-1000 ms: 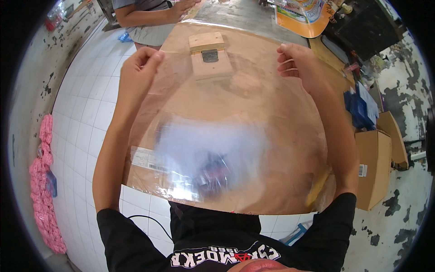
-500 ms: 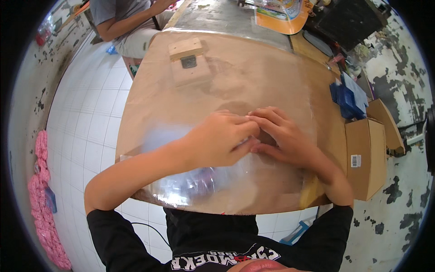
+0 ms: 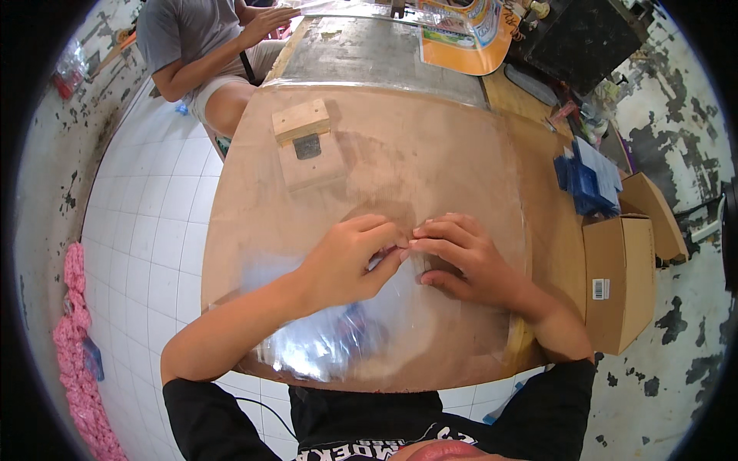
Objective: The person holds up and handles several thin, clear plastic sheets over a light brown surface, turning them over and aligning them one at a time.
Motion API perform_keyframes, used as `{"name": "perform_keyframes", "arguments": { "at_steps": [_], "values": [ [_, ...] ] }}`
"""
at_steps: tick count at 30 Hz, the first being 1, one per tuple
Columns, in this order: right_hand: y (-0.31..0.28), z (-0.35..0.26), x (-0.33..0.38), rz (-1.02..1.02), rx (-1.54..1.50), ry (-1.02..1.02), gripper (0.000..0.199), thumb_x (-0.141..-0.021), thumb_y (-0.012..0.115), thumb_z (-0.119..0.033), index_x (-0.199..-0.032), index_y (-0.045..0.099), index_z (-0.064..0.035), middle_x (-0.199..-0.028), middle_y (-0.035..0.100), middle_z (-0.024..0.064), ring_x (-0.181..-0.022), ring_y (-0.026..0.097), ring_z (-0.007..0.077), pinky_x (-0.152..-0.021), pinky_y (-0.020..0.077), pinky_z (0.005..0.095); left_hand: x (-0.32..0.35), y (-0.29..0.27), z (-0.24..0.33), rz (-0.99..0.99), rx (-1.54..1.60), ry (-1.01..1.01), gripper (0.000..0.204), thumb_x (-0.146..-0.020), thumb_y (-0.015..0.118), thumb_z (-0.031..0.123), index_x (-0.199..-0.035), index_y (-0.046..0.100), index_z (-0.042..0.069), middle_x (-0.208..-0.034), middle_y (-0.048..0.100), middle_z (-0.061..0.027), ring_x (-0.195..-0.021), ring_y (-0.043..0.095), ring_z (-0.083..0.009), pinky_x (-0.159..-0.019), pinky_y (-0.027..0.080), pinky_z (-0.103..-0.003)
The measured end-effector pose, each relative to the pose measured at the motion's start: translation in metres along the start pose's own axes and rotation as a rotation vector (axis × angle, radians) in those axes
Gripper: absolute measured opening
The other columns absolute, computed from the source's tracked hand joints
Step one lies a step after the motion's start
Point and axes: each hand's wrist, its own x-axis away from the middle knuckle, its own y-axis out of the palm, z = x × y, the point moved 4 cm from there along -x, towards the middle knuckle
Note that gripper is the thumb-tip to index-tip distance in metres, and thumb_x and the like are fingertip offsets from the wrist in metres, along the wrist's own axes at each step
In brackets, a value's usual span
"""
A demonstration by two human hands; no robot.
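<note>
Seen from above, two bare hands are brought together at the centre of the frame, over a brown, film-covered surface (image 3: 453, 165). The left hand (image 3: 355, 257) is curled, its thumb and forefinger drawn into a pinch; the right hand (image 3: 465, 261) is bent toward it, its thumb set a little apart from the forefinger. Whether something thin is gripped between the fingertips cannot be told. Glossy clear plastic (image 3: 307, 352) is spread at the lower centre of the frame, partly covered by the left forearm, with a bluish patch showing in it; its outline is blurred by glare. For fine fingertip work of this kind, the wrists are probably best kept low and steady, with a light pinch used on each side so that thin film is neither creased nor torn. The loose plastic should be kept from being dragged by the forearm. A wooden block (image 3: 311, 165) with a dark inset is placed at the upper left of the surface, well apart from both hands, and a cardboard box (image 3: 636, 284) is seen at the right of the frame.
</note>
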Motion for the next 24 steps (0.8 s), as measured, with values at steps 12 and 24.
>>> {"name": "perform_keyframes", "arguments": {
  "at_steps": [12,24],
  "values": [
    [-0.004,-0.004,-0.003,-0.019,-0.02,-0.03,0.053,-0.069,0.08,-0.032,-0.112,0.063,-0.0081,-0.11,0.061,0.0087,-0.102,0.056,0.0277,-0.09,0.0428,0.0408,-0.001,0.003,-0.003,0.033,-0.069,0.138,0.009,-0.079,0.067,0.002,-0.087,0.063,0.002,-0.079,0.06,-0.0096,-0.069,0.059,-0.0239,-0.058,0.047,-0.032],
    [0.007,0.01,0.006,-0.019,-0.301,0.173,0.046,-0.072,0.079,-0.021,-0.113,0.063,-0.0074,-0.101,0.062,0.0111,-0.09,0.059,0.0294,-0.084,0.0464,0.039,0.001,-0.009,0.007,0.039,-0.056,0.052,0.01,-0.078,0.064,0.002,-0.087,0.06,0.001,-0.076,0.056,-0.0119,-0.068,0.056,-0.0307,-0.065,0.046,-0.038]
  ]
}}
